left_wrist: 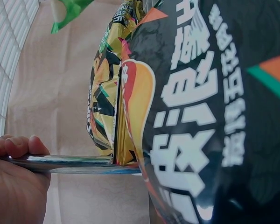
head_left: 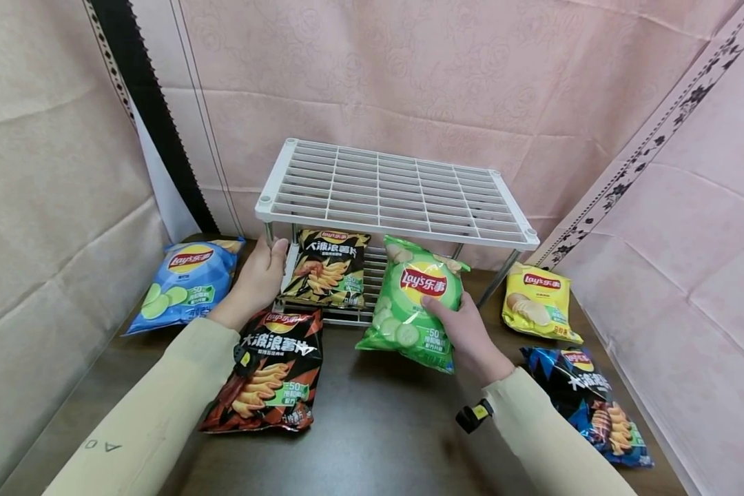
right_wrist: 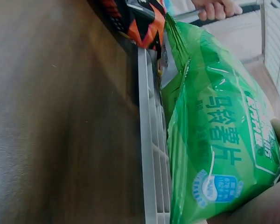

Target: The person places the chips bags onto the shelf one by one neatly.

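My right hand [head_left: 469, 337] grips a green bag of potato chips [head_left: 403, 331] by its right side, thumb on the front. In the right wrist view the green bag's lower edge is beside the rim of the rack's lower shelf [right_wrist: 149, 140]. With curled fingers my left hand [head_left: 263, 275] holds the front left metal post [left_wrist: 79, 163] of the white two-tier rack [head_left: 384, 222]. On the lower shelf, a black-and-gold chip bag [head_left: 325, 272] stands at the left, beside that post. A black-and-red chip bag [head_left: 273, 386] lies on the table before the rack, below my left hand.
A blue chip bag [head_left: 186, 282] lies left of the rack. To the right are a yellow chip bag [head_left: 539, 303] and a black-and-blue chip bag [head_left: 589, 406]. Pink cloth walls [head_left: 440, 76] close in the dark wooden table [head_left: 372, 441] at the back and sides.
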